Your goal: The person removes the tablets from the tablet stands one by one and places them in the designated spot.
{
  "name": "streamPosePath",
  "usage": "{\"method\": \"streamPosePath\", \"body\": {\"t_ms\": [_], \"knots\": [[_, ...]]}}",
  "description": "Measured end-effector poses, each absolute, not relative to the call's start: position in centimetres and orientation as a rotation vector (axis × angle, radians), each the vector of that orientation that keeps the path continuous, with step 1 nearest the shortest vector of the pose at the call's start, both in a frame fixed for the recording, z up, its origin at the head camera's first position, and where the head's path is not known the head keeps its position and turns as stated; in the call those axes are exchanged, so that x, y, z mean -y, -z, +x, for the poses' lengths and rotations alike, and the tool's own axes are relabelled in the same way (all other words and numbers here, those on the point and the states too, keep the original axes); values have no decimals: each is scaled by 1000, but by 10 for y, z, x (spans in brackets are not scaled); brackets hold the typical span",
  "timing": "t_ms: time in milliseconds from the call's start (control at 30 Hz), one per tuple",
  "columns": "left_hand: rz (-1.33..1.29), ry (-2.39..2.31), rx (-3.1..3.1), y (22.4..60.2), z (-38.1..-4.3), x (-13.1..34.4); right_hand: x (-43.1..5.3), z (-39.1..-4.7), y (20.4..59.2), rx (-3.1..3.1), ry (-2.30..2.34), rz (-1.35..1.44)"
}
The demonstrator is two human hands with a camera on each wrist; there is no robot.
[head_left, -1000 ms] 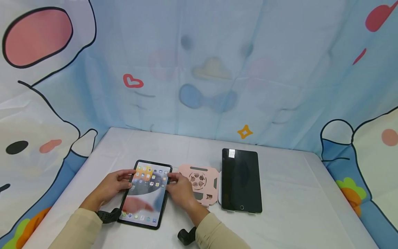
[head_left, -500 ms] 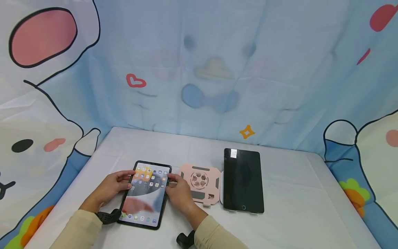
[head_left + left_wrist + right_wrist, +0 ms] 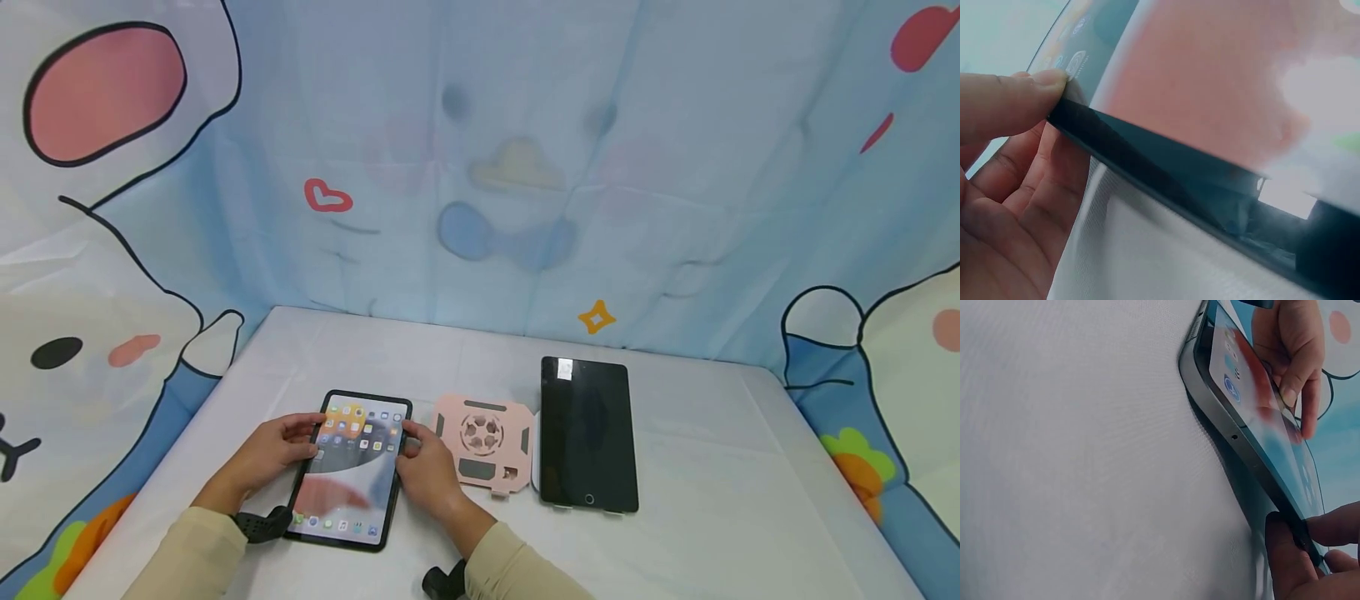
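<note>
A tablet [image 3: 347, 471] with a lit screen of app icons lies between my two hands on the left part of the table. My left hand [image 3: 262, 454] pinches its left edge, thumb on the rim of the screen and fingers underneath, as the left wrist view shows. On the opposite edge, my right hand [image 3: 431, 471] holds the tablet between thumb and fingers, with a finger [image 3: 1285, 550] tucked below the side. In the right wrist view, the near corner sits at the cloth while the side rises away from it, leaving a shadowed gap.
A pink stand plate [image 3: 483, 442] with a round cutout pattern lies right of my right hand. Beside it a second tablet [image 3: 588, 433], its screen dark, rests on a holder with small lips at the bottom. White cloth [image 3: 720, 500] covers the table; a printed curtain [image 3: 525, 167] hangs behind.
The tablet's far edge has dipped slightly toward me, and my right hand has shifted a little left with it. Both hands keep their hold. The head view has turned slightly left.
</note>
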State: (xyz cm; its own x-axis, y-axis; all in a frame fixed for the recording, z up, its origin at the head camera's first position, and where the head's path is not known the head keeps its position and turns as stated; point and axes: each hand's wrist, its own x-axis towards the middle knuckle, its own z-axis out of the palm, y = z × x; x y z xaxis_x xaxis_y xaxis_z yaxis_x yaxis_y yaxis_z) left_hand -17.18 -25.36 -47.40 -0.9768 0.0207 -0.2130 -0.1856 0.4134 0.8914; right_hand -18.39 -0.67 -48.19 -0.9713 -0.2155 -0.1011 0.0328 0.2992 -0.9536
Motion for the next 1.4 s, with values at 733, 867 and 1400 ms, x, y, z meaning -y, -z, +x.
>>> {"method": "streamPosePath", "body": {"t_ms": [733,867,1400], "knots": [[-178,-1513,-2537,476,-173,246,5,-177,475,-2373,1624,-205],[-182,-1518,-2525,477,-174,246,5,-176,473,-2401,1582,-222],[-185,-1511,-2530,473,-170,245,8,-175,468,-2511,1458,-268]]}}
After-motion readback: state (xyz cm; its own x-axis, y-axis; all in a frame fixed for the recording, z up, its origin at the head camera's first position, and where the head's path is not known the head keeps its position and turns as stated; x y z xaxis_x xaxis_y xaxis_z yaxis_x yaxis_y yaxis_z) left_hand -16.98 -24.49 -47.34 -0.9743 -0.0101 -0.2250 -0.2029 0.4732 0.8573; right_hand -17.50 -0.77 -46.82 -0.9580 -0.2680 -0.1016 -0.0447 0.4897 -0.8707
